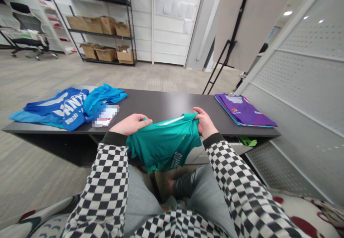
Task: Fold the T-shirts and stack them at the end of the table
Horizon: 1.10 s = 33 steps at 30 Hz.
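Note:
A green T-shirt (163, 143) with white lettering low on its front hangs over the near edge of the dark table (166, 102). My left hand (133, 123) pinches its upper left part, thumb on top. On the other side, my right hand (205, 121) grips the upper right corner between thumb and fingers. The cloth is stretched between both hands, and a whitish strip shows along its top edge. Its lower part droops above my knees, with some folds. What the back of the shirt looks like is hidden.
Crumpled blue shirts (72, 105) lie on the table's left, beside a small white packet (106, 116), partly blurred. Folded purple shirts (244, 111) are stacked at the right. A perforated white panel (303, 77) stands right of the table. Beyond are a shelf with cardboard boxes (103, 53) and an easel-like board (242, 23).

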{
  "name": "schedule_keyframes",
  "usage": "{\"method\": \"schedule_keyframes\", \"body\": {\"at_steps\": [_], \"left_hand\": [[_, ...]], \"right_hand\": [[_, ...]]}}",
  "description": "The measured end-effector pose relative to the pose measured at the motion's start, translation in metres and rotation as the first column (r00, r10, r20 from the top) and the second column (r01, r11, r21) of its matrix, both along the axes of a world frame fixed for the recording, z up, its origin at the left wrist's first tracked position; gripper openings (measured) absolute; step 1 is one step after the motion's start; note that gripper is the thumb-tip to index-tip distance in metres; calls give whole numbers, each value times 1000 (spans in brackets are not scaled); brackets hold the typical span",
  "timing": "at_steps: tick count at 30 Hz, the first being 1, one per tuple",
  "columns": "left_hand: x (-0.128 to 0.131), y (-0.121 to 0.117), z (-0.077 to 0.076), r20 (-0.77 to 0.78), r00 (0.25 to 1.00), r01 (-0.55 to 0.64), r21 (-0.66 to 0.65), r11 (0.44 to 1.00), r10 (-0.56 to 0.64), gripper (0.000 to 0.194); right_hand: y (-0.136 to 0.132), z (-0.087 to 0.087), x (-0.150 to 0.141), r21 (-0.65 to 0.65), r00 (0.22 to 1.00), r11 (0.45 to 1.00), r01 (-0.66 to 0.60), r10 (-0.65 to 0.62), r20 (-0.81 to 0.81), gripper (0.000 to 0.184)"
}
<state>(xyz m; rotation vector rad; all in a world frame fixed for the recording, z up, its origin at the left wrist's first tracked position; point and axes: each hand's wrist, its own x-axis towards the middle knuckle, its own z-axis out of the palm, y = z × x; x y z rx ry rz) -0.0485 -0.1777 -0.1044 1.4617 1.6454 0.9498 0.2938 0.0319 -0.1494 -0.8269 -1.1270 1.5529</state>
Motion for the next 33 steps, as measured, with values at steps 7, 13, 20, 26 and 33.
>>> {"method": "schedule_keyframes", "body": {"at_steps": [7, 13, 20, 26, 33], "left_hand": [[16, 1, 9, -285, 958, -61, -81, 995, 36, 59], [30, 8, 8, -333, 940, 43, -86, 995, -69, 42], [26, 1, 14, -341, 940, -23, -120, 992, -20, 59], [25, -1, 15, -344, 938, 15, -93, 996, -46, 37], [28, 2, 17, -297, 943, -150, 19, 989, 148, 35]], "right_hand": [[-9, 7, 0, 6, 992, 997, -82, 83, -95, 42], [-14, 13, -3, 15, 992, 993, -117, 118, -55, 24], [-29, 8, -16, 252, 941, 954, -162, 72, 331, 57], [-46, 27, -25, 297, 622, 803, -517, 114, 775, 45], [-41, 36, -23, 272, 536, 782, -560, 92, 839, 35]]}}
